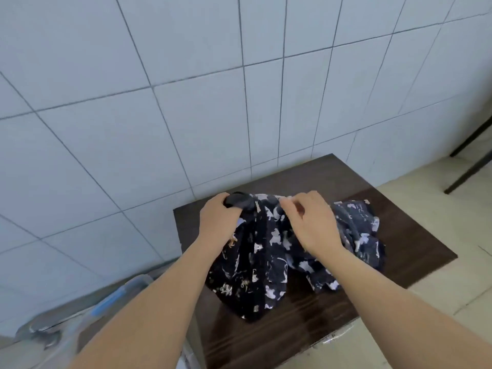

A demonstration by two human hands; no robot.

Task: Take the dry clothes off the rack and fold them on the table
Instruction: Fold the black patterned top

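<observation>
Over a dark wooden table (415,235) set against a tiled wall (186,89), the left hand (219,218) closes its grip on the top edge of a dark patterned garment (266,257). The right hand (311,222) pinches the same edge just beside it.

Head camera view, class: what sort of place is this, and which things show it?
Probably a laundry or utility corner of a home. The tiled wall, tiled floor and a small dark table holding a patterned garment suggest it.

One patterned garment (261,251), two hands, one table (415,235), one plastic bin (87,315)
</observation>
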